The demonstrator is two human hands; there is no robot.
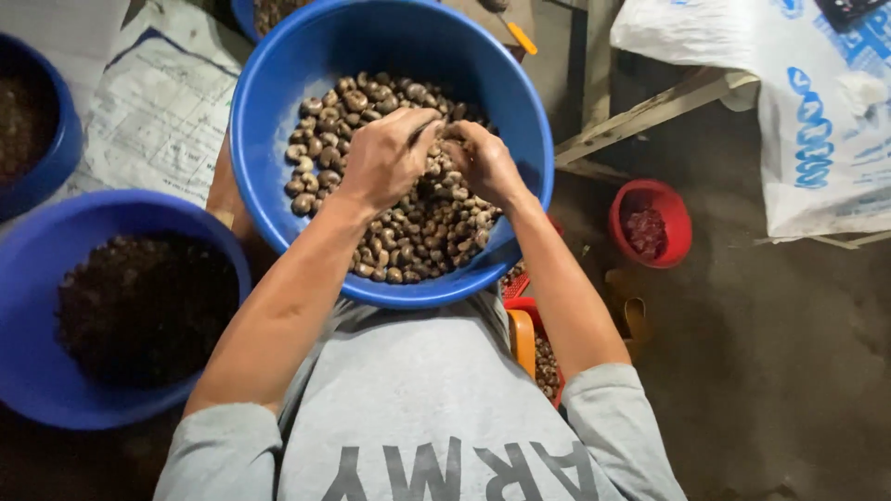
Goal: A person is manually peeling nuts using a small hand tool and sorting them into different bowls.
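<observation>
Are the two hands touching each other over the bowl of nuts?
Touching. The head view shows the left hand and right hand meeting at their fingertips above the nuts, no gap visible.

From my remote view, a bright blue basin (278, 83) holds mottled brown-and-grey nuts (418, 232), a second blue basin (37, 390) holds dark brown husks (144, 306), a small red bucket (673, 209) glints beside a white sack printed in blue (817, 121), above a grey shirt (418, 417).

Both hands' fingertips are buried among the nuts (408, 232), so what they pinch stays hidden; the dark-filled basin (37, 278) runs off the left edge.
</observation>
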